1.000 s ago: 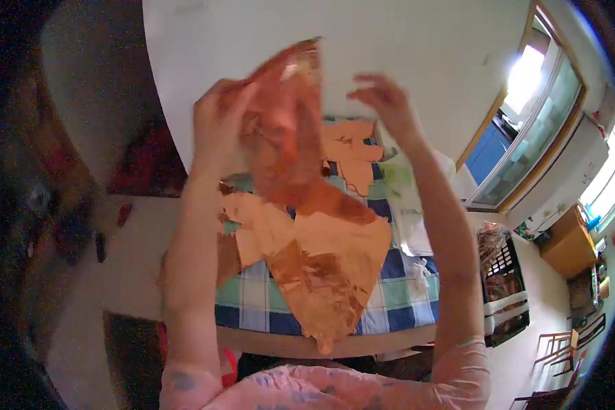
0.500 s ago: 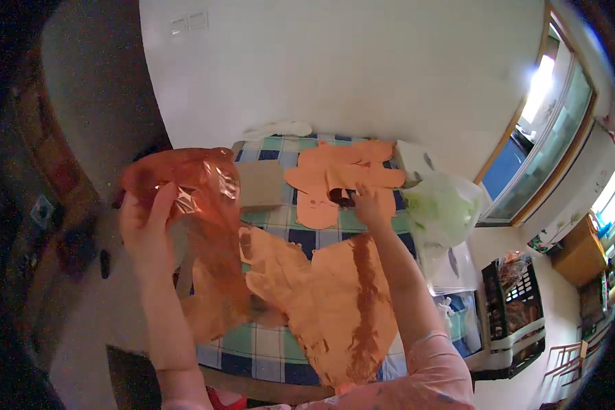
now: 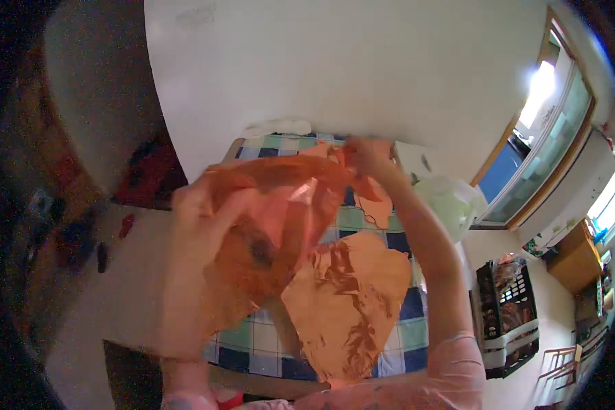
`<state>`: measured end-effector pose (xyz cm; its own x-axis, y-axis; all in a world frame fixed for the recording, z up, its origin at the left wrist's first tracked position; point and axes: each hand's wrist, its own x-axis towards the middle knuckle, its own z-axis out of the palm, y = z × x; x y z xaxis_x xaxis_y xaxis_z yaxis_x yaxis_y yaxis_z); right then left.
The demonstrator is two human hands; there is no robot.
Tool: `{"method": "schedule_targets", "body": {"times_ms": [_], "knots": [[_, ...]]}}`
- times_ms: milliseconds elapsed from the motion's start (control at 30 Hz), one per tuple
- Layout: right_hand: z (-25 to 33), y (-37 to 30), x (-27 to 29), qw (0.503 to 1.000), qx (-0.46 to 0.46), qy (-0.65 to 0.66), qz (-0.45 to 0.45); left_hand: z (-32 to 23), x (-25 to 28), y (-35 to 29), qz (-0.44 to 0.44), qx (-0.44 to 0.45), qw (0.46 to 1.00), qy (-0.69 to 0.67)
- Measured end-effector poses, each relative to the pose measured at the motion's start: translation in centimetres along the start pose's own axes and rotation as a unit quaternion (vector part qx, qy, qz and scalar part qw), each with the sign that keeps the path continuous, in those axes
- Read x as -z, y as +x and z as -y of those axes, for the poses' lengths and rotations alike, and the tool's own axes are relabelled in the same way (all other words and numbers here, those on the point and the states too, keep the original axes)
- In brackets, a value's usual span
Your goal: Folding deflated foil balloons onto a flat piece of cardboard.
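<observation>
The white wall (image 3: 348,68) bounds the checked tablecloth (image 3: 263,355) beyond its far edge. Orange film (image 3: 294,219) covers its left side; open cloth flanks the foil piece (image 3: 345,301). Your left hand (image 3: 201,208) grips the film's left edge; your right hand (image 3: 370,160), at its upper right edge, is blurred: finger state indeterminate.

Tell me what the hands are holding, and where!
A shiny, see-through orange film: the left hand grips its upper left edge. The right hand is at its upper right end, too blurred to tell if it grips.

Orange film (image 3: 290,219) in left hand (image 3: 201,203)
</observation>
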<state>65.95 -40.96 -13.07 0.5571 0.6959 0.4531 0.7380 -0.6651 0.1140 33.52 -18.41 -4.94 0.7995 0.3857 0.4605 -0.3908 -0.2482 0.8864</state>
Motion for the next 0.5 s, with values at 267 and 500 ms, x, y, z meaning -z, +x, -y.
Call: {"method": "schedule_targets", "body": {"times_ms": [267, 500], "knots": [[14.6, -1.0, 27.3, 0.926, 0.135, 0.265, 0.233, -2.8, -5.1, 1.3, 0.063, -0.386, 0.874, 0.29], [16.6, -3.6, 31.6, 0.922, 0.019, 0.331, 0.2, -3.7, -3.5, 0.5, 0.178, -0.135, 0.975, 0.012]]}}
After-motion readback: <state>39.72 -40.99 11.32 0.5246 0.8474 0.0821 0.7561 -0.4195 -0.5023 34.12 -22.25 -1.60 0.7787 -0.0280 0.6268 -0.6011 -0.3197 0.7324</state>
